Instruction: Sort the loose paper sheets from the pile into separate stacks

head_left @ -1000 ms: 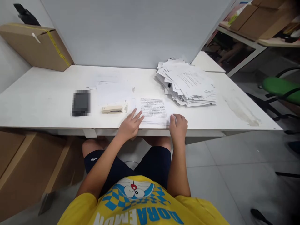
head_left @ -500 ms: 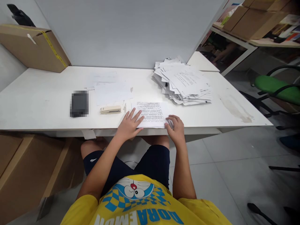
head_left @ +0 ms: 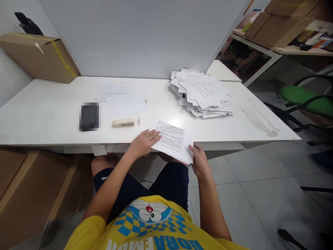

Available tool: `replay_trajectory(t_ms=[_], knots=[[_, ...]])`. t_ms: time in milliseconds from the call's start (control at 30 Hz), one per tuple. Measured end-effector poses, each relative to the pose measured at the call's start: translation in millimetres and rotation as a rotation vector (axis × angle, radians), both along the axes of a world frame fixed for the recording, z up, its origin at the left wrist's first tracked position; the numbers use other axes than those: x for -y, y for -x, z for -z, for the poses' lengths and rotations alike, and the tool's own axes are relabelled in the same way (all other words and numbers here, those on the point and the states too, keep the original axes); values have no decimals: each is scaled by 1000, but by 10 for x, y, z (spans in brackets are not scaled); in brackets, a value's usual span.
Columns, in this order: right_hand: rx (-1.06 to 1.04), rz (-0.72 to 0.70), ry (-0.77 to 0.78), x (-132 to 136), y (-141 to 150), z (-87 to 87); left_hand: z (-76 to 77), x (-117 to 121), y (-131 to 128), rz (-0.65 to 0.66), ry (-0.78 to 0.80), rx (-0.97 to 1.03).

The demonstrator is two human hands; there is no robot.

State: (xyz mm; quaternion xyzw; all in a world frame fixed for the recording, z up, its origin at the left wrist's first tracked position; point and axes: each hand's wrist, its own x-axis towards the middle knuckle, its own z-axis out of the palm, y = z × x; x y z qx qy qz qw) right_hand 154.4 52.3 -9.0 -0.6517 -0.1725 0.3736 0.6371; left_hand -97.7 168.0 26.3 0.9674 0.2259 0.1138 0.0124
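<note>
A printed sheet of paper (head_left: 173, 140) hangs tilted over the front edge of the white table (head_left: 47, 118). My left hand (head_left: 143, 141) lies flat on its left side with fingers stretched out. My right hand (head_left: 199, 160) pinches the sheet's lower right corner below the table edge. A beige stapler (head_left: 123, 123) lies just left of the sheet. Blank sheets (head_left: 125, 99) lie behind the stapler.
A messy pile of printed papers (head_left: 201, 92) sits at the back right of the table. A dark phone (head_left: 89, 116) lies to the left. A cardboard box (head_left: 39, 57) stands at the far left corner. A green chair (head_left: 307, 99) is on the right.
The sheet has been pulled toward me and now overhangs the table edge, tilted. My right hand dropped below the edge with the sheet's corner; my left hand stays on it.
</note>
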Motion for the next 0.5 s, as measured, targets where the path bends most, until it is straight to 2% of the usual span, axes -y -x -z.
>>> replay_trajectory(t_ms=[67,133,233,300,367,500], knots=[[-62,-63,-80,18,51,-79,12,6,-9,-35,-14,23],[61,-75,-175,-37,71,-227,7,14,-2,-81,-13,79],[310,-85,-346,-290,23,-461,-21,10,47,-57,24,229],[400,-56,-485,-545,-46,-539,-31,-4,83,-18,63,365],[434,-24,-581,-807,-117,-530,-23,-10,87,-63,105,503],[379,-60,-630,-1167,-191,-379,-4,8,-81,-323,117,756]])
